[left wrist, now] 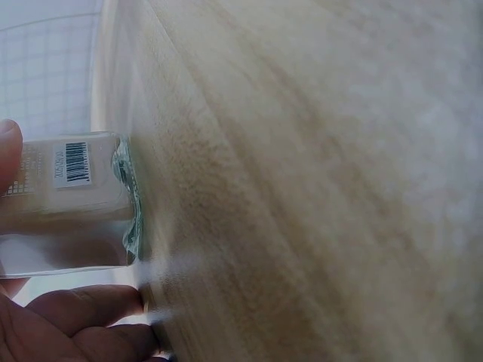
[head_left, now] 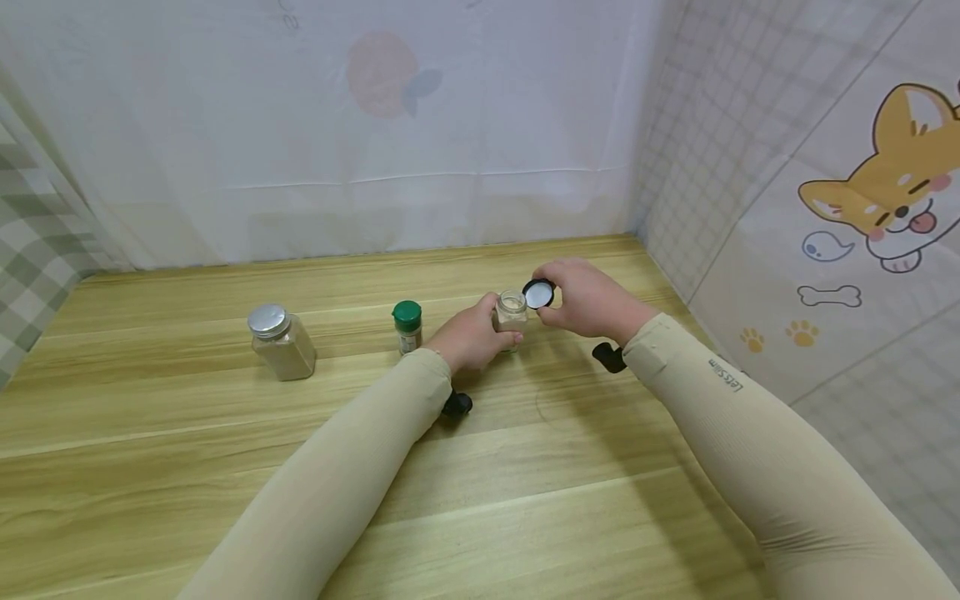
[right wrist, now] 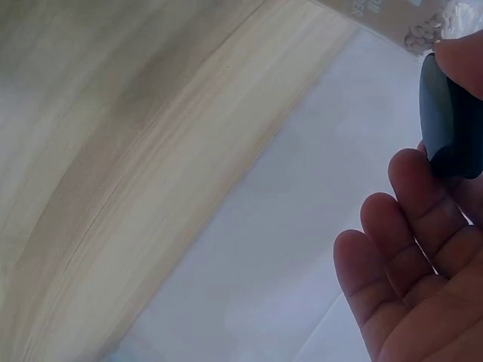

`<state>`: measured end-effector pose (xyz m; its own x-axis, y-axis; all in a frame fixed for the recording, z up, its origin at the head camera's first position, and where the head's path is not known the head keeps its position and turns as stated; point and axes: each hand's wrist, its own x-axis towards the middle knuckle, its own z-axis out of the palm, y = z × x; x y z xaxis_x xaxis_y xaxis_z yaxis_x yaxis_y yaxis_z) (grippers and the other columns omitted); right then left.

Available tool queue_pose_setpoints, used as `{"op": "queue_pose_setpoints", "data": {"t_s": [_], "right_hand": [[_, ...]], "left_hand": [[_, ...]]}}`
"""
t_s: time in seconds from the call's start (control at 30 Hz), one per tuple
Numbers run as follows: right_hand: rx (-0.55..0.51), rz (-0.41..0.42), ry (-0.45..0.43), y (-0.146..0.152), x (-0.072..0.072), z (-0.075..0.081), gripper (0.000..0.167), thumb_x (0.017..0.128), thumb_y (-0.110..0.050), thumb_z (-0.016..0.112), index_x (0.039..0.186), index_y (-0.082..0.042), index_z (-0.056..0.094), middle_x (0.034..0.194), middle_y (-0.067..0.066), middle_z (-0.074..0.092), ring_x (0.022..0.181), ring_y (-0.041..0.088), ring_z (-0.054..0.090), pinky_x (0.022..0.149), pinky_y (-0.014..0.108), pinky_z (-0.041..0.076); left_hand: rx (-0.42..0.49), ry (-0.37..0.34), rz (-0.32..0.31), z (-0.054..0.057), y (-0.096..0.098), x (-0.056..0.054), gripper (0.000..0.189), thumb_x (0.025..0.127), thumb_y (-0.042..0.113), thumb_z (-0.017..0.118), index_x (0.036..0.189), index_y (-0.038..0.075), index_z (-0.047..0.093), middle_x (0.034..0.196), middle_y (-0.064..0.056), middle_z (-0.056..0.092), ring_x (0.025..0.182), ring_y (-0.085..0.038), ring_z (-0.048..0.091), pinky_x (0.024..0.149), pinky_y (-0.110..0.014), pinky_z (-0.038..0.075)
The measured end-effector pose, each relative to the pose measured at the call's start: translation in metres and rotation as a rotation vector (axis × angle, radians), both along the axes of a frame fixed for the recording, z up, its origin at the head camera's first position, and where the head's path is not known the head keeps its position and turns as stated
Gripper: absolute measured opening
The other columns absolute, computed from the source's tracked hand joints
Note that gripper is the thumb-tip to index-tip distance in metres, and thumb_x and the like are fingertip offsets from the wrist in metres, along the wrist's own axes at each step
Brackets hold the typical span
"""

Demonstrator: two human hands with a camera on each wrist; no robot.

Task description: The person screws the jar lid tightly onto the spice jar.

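Wood-grain counter [head_left: 540, 517], pale curtain [head_left: 495, 100]. Left hand [head_left: 471, 337] grips open jar [head_left: 511, 313] right of shaker [head_left: 407, 319]; right hand [head_left: 587, 296] pinches lid [head_left: 539, 294] farther right. Jar probably stiff, breakable, slick: best held round flat sides; lid likely light, by rim.

**Beige sleeves, dark lettering**

We see a beige, close-fitting left sleeve [head_left: 330, 496] and a matching right sleeve [head_left: 750, 454], each stopping at the wrist. The right one bears small dark lettering [head_left: 725, 375], which we read as "Let's Slim"; higher up, that sleeve creases. By the wrists we notice black, partly hidden pieces: a left fitting [head_left: 457, 406] and a right fitting [head_left: 609, 357]. The left hand [head_left: 474, 333] and right hand [head_left: 588, 293] are bare.
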<state>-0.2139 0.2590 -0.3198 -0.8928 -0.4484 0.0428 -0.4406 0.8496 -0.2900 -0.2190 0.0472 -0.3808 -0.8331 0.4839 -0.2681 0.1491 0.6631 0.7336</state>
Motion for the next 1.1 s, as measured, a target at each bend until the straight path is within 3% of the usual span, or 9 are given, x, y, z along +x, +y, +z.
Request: {"op": "queue_pose_setpoints", "data": {"t_s": [0.67, 1.1], "right_hand": [[-0.088, -0.024, -0.056, -0.0008, 0.0026, 0.0037, 0.037, 0.091, -0.011, 0.079, 0.124, -0.001, 0.066, 0.117, 0.013, 0.071, 0.116, 0.033, 0.066, 0.105, 0.051, 0.051], [-0.098, 0.005, -0.061, -0.0014, 0.0018, 0.0053, 0.035, 0.091, -0.01, 0.079, 0.123, -0.003, 0.066, 0.118, 0.013, 0.071, 0.116, 0.032, 0.066, 0.104, 0.051, 0.051]], "left_hand": [[-0.002, -0.011, 0.002, -0.0001, -0.0001, 0.0, 0.064, 0.103, 0.046, 0.067, 0.154, 0.021, 0.036, 0.142, -0.006, 0.061, 0.116, -0.025, 0.061, 0.104, -0.045, 0.048], [0.005, 0.006, -0.002, 0.0001, 0.0002, 0.0, 0.063, 0.104, 0.044, 0.067, 0.153, 0.019, 0.037, 0.145, -0.007, 0.061, 0.126, -0.024, 0.06, 0.113, -0.048, 0.047]]}}
